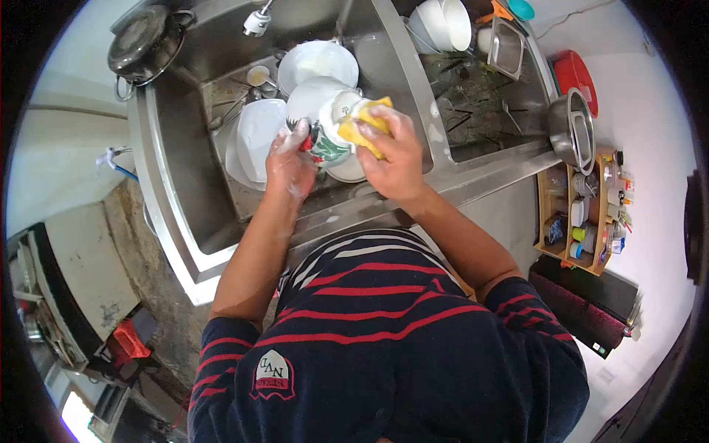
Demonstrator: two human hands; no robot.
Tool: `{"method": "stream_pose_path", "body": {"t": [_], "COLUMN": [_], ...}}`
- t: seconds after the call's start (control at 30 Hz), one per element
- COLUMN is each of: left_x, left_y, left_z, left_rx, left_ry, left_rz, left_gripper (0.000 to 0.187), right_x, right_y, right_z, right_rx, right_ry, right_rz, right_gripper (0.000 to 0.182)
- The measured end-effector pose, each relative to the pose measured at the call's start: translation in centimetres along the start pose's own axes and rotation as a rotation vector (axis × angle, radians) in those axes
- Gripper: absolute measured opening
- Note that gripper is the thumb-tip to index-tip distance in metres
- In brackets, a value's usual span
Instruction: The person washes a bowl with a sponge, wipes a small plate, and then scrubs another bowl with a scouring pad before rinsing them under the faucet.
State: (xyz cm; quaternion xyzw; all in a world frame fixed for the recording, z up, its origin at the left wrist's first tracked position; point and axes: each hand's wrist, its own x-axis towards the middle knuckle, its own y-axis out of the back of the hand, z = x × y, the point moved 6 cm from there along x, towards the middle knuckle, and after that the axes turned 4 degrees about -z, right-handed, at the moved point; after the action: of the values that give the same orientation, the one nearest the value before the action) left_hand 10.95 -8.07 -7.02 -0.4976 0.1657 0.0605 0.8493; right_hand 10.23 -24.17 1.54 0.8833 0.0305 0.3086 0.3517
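Note:
My left hand (290, 164) grips a white bowl (330, 145) with a green and red pattern, held tilted above the sink with its base turned up toward me. Soap suds cover the fingers. My right hand (397, 162) is closed around a yellow sponge (363, 127), which presses against the bowl near its foot ring. Beneath and behind the bowl, the sink holds a round white dish (319, 60), a white squarish dish (260, 140) and several pieces of cutlery (230, 112), partly covered by one another.
A tap head (257, 23) hangs over the sink's far side. A dark metal pot (146, 46) stands at the left corner. White bowls (439, 26) and a metal pan (507, 48) sit by the right basin (473, 140). A steel bowl (567, 131) rests at the right edge.

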Motion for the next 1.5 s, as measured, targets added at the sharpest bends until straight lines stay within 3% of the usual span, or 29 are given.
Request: {"method": "stream_pose_path", "body": {"t": [0.07, 0.13, 0.23, 0.37, 0.43, 0.5, 0.6, 0.63, 0.7, 0.77, 0.83, 0.97, 1.1, 1.27, 1.33, 1.37, 1.43, 1.5], "left_x": [-0.2, 0.2, 0.1, 0.4, 0.6, 0.2, 0.3, 0.6, 0.9, 0.8, 0.4, 0.4, 0.7, 0.5, 0.4, 0.3, 0.3, 0.6], "left_y": [0.3, 0.0, -0.5, 0.6, 0.9, 0.2, 0.1, 0.4, 0.6, 0.6, -0.2, 0.4, 1.4, 0.3, 0.2, 0.1, 0.0, 0.4], "left_z": [-0.3, -1.1, -1.6, -0.2, -0.1, -0.2, -0.7, -0.7, -0.8, -1.1, -0.5, 0.1, -0.8, -1.0, -0.6, -0.4, -0.3, 0.1], "left_rx": [0.082, -0.022, 0.021, -0.023, -0.076, -0.046, -0.011, 0.036, 0.147, 0.253, 0.222, 0.124, 0.004, 0.202, 0.229, 0.171, 0.111, -0.005], "left_ry": [-0.025, 0.058, 0.029, -0.017, 0.013, 0.049, 0.073, 0.072, 0.05, 0.026, -0.005, -0.014, 0.058, 0.055, 0.055, 0.055, 0.055, 0.014], "left_rz": [0.07, -0.07, -0.109, -0.009, -0.051, -0.039, -0.061, -0.068, -0.102, -0.13, -0.113, -0.019, -0.019, -0.094, -0.097, -0.091, -0.088, -0.064], "left_gripper": [0.029, 0.027, 0.025, 0.022, 0.024, 0.026, 0.029, 0.029, 0.029, 0.029, 0.028, 0.029, 0.03, 0.029, 0.029, 0.03, 0.032, 0.038], "right_x": [0.8, 1.9, 3.2, 1.5, -0.1, -0.2, 0.3, 1.0, 2.3, 3.1, 4.3, 2.0, 0.1, 1.9, 3.8, 4.0, 3.9, 2.8], "right_y": [0.0, -0.1, -0.6, -0.3, 0.5, 0.8, 0.9, 0.6, -0.5, -0.8, -0.7, -0.7, 0.5, 0.7, 0.7, 0.5, -0.1, -0.6], "right_z": [-1.3, -0.4, 1.4, -0.4, -0.4, 0.5, 3.2, 3.5, 5.4, 4.9, 1.1, -2.2, -1.2, -2.0, 0.2, 0.9, 4.9, 6.1], "right_rx": [0.076, 0.044, 0.026, 0.046, 0.079, 0.079, 0.259, 0.258, 0.258, 0.227, -0.052, -0.112, -0.087, -0.207, -0.041, -0.04, 0.167, 0.142], "right_ry": [0.077, 0.057, -0.052, 0.09, 0.245, 0.211, -0.147, -0.147, -0.366, -0.353, 0.01, 0.27, 0.326, 0.362, 0.136, 0.133, -0.266, -0.271], "right_rz": [-0.017, 0.041, 0.146, -0.005, -0.098, -0.083, 0.144, 0.152, 0.115, 0.1, 0.006, -0.142, -0.175, -0.167, -0.087, -0.085, -0.069, -0.052], "right_gripper": [0.034, 0.035, 0.039, 0.039, 0.038, 0.037, 0.032, 0.032, 0.031, 0.029, 0.028, 0.029, 0.031, 0.032, 0.031, 0.031, 0.029, 0.025]}}
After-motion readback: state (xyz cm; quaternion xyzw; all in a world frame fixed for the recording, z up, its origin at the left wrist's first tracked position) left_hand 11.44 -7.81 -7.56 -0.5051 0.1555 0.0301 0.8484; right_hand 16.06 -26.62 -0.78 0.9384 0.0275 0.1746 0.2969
